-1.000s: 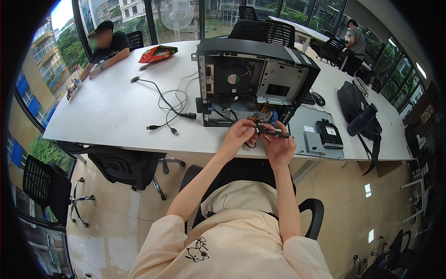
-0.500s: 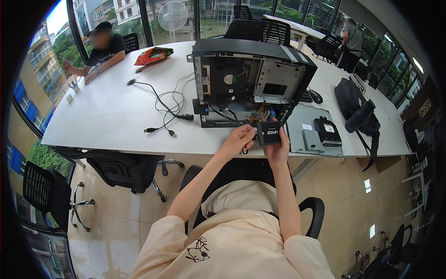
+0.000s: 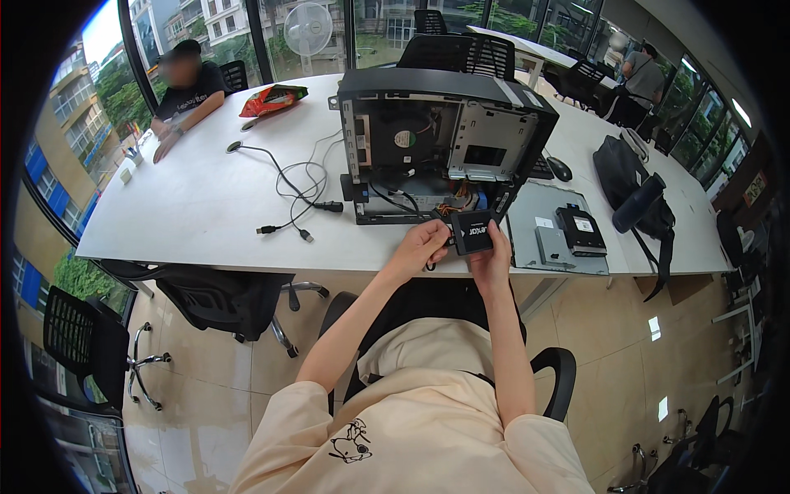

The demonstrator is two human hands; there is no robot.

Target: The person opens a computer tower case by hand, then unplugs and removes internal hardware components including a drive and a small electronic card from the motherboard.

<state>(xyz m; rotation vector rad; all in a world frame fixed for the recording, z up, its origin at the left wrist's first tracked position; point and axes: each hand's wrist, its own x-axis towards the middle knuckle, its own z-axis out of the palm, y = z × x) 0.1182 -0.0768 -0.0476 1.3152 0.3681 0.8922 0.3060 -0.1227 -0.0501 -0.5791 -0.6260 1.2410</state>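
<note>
Just in front of an opened desktop computer case (image 3: 492,148), my right hand (image 3: 491,260) holds a flat black solid-state drive (image 3: 473,233) with its labelled face up. My left hand (image 3: 421,249) pinches a black cable connector (image 3: 449,236) against the drive's left edge. Whether the connector is fully seated cannot be made out. Part of its cable hangs below my left fingers. Behind my hands, black and coloured wires (image 3: 451,206) show in the lower part of the case, near a fan (image 3: 404,138).
Left of the case lie loose cables (image 3: 306,198) and a red snack bag (image 3: 273,100). To the right are a metal side panel (image 3: 527,202), a black drive in a caddy (image 3: 581,232), a mouse (image 3: 559,170) and a backpack (image 3: 617,169) with a bottle (image 3: 638,204). A person (image 3: 189,90) sits at the far left.
The drive has tilted slightly and shifted a little left in my right hand. My left hand keeps its pinch at the drive's edge. The seated person's arm has come down to the table.
</note>
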